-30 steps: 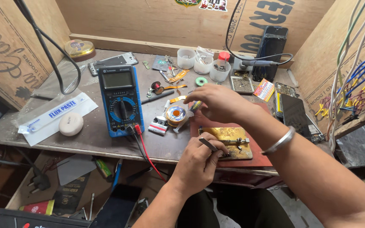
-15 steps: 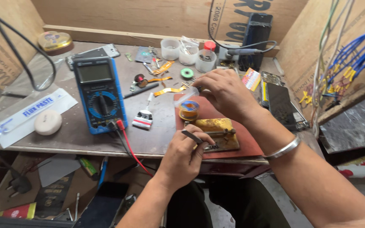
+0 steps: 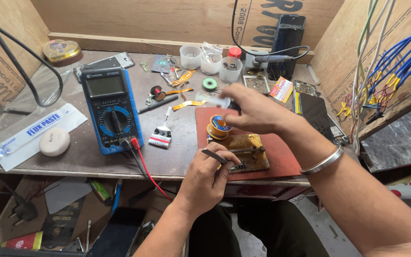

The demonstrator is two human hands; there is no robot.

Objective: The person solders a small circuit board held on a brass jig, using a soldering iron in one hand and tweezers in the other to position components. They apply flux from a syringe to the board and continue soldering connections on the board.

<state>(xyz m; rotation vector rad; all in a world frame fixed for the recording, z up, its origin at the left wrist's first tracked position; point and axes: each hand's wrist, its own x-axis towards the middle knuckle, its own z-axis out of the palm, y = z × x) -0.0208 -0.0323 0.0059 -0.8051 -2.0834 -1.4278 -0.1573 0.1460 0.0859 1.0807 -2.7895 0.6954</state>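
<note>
left hand (image 3: pixel 205 178): tweezers (image 3: pixel 213 155) | right hand (image 3: pixel 258 112): syringe (image 3: pixel 212 100)

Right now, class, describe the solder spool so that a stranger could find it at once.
Start at the red mat on the workbench's front edge. At its back left, behind the brass-coloured holder, below the right hand, stands the solder spool: the only yellow reel with a blue top.

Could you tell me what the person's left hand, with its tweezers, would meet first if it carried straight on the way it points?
Probably the small part clamped on the brass-coloured metal holder; the left hand aims its slim metal tweezers there, though depth is unclear.
</note>
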